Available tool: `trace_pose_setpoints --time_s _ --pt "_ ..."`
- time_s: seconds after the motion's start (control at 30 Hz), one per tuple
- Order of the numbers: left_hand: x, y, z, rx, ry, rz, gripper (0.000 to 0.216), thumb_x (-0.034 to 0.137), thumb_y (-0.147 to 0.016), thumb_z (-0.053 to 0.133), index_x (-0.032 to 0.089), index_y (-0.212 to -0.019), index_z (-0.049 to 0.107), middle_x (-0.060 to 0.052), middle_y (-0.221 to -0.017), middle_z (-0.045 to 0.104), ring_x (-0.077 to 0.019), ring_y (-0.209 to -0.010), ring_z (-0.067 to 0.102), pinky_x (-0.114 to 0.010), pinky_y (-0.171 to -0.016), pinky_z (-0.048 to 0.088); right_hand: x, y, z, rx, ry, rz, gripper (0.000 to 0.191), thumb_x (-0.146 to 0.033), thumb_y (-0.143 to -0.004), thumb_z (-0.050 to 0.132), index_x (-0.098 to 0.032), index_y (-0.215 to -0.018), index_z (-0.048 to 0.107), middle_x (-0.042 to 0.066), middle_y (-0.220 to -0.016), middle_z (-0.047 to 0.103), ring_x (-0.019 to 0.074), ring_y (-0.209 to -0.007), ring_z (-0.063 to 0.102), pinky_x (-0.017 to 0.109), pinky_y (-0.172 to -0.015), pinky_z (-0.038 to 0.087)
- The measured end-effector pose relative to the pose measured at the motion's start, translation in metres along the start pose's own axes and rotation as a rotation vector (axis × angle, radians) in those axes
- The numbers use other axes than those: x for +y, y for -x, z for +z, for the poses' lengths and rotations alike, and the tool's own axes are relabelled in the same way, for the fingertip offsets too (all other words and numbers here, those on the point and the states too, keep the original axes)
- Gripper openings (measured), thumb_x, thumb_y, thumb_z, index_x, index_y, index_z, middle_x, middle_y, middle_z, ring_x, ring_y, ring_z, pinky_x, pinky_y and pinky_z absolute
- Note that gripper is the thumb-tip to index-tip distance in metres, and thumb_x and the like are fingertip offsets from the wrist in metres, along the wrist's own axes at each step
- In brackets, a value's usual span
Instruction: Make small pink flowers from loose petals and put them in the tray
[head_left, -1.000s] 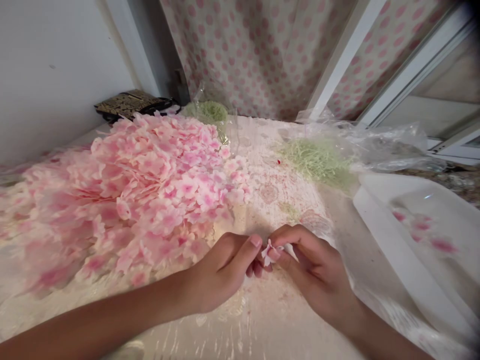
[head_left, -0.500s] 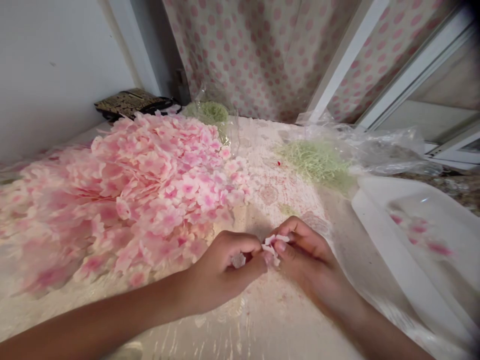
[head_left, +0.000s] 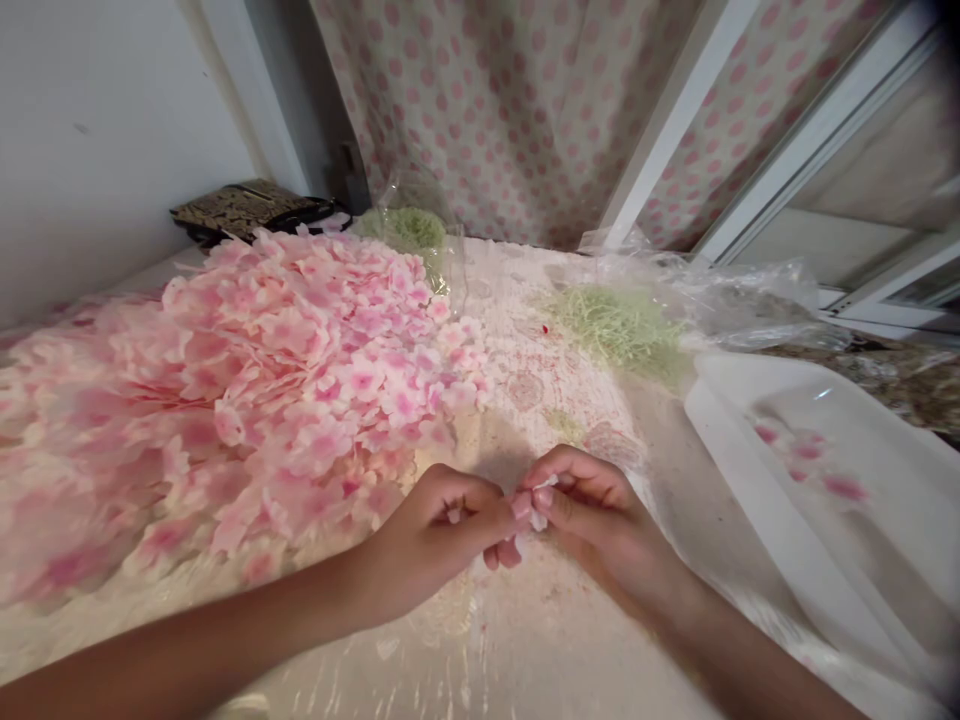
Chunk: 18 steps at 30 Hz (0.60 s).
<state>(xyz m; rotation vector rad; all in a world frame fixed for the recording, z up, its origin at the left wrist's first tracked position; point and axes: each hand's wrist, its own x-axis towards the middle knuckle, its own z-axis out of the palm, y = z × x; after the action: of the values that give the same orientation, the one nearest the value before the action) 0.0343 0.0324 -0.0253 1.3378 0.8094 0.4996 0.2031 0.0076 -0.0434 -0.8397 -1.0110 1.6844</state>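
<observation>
Fingers (head_left: 480, 505) of my left hand (head_left: 439, 530) and my right hand (head_left: 600, 520) are pinching a small artificial blossom (head_left: 535, 507) between them, its shape mostly hidden, I think, over a pale table cover (head_left: 570, 620), near a heap of pink artificial blossoms (head_left: 300, 400).

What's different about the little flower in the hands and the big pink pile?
The flower is just one small piece, but the pile is lots and lots of flowers heaped up. The flower is held up in the fingers, while the pile lies on the table beside the hands. The flower looks mostly white, and the pile shows much more pink. Both have soft pink-and-white petals.
</observation>
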Motion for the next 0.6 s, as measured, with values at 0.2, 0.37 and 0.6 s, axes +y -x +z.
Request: trace_pose_setpoints --time_s 0.2,0.37,0.6 --pt "0.006 0.001 -0.003 -0.03 0.022 -0.008 0.022 0.029 -0.08 0.06 0.012 -0.065 0.063 -0.001 -0.062 0.062 -0.01 -0.061 0.055 -0.021 -0.061 0.042 -0.007 0.0 0.002 0.059 -0.076 0.008 0.006 -0.025 -0.075 0.067 -0.022 -0.08 0.066 -0.001 -0.073 0.065 0.0123 -0.066 0.061 0.028 -0.061 0.049" --pt "0.006 -0.001 -0.005 0.096 0.05 0.078 0.026 0.03 -0.085 0.053 0.014 -0.067 0.062 0.0 -0.062 0.059 -0.0088 -0.062 0.053 -0.02 -0.061 0.041 -0.013 -0.002 -0.001 0.12 0.008 -0.042 0.005 -0.025 -0.077 0.064 -0.021 -0.081 0.064 0.0 -0.071 0.066 0.0148 -0.07 0.063 0.035 -0.074 0.049" --pt "0.009 -0.002 -0.004 0.21 -0.069 0.078 0.031 0.033 -0.087 0.048 0.014 -0.065 0.057 0.001 -0.061 0.055 -0.0088 -0.06 0.05 -0.02 -0.058 0.037 -0.016 0.0 -0.008 0.178 0.107 -0.057 0.008 -0.025 -0.077 0.063 -0.022 -0.084 0.061 -0.001 -0.069 0.066 0.0139 -0.069 0.063 0.032 -0.075 0.047"
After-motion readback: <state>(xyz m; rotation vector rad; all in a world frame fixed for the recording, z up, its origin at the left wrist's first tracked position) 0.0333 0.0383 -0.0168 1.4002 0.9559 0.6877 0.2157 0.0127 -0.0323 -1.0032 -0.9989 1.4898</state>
